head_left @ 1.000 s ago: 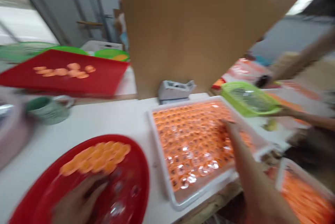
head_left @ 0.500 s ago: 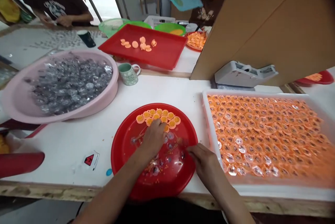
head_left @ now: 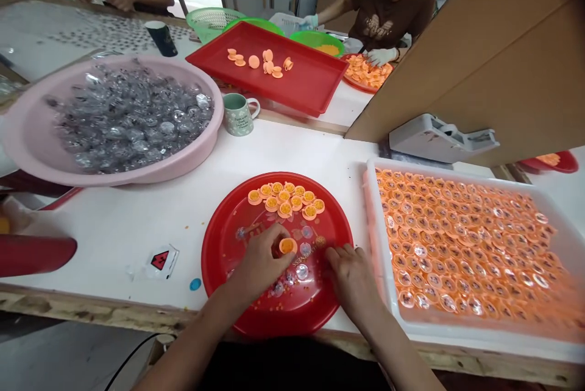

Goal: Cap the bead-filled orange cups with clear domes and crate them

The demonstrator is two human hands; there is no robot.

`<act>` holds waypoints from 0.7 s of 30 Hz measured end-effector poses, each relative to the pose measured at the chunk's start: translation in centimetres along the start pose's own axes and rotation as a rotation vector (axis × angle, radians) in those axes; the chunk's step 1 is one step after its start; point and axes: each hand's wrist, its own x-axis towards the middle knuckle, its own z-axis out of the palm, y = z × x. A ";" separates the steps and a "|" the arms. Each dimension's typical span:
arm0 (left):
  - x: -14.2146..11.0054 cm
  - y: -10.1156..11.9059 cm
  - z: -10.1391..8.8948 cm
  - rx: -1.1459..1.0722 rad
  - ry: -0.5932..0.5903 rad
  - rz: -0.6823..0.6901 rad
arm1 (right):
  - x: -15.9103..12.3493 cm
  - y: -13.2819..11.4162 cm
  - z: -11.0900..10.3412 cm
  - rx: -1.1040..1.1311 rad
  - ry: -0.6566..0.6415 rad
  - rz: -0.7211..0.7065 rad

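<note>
Now: one orange cup off the cluster, pinched over the round red tray

Head view: the round red tray (head_left: 281,325) is taken as the landmark. Since half a second ago, the left hand (head_left: 262,257) has been drawn back from the cup cluster (head_left: 284,195) at the tray's far side, and a single orange cup (head_left: 287,246) is now held, open side up, between thumb and fingers over the tray's middle. Judged from that, one piece has been singled out for handling. The right hand (head_left: 354,275) is placed at the tray's right side, fingers curled down, near the clear discs (head_left: 305,249); whether anything is gripped cannot be told. To the tray's right, the white bin (head_left: 382,239) is filled with rows of similar cups; beyond its left side, the pink basin (head_left: 196,162) is heaped with clear wrapped bits.

Hidden: right fingertips. Bin's near right contents are blurred; bits in the tray are too small to identify.
</note>
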 end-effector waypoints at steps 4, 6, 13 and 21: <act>0.0 0.4 0.1 -0.165 -0.018 -0.068 | -0.1 0.8 -1.1 0.405 -0.010 0.117; 0.1 0.8 0.3 -0.244 -0.058 -0.104 | -0.2 1.1 -1.8 0.723 -0.017 0.225; 0.6 2.3 0.8 -0.338 -0.152 -0.130 | -0.1 0.0 -2.9 1.409 -0.051 0.345; 0.8 1.9 1.4 -0.333 -0.165 -0.141 | 0.4 -0.3 -2.3 1.655 -0.041 0.308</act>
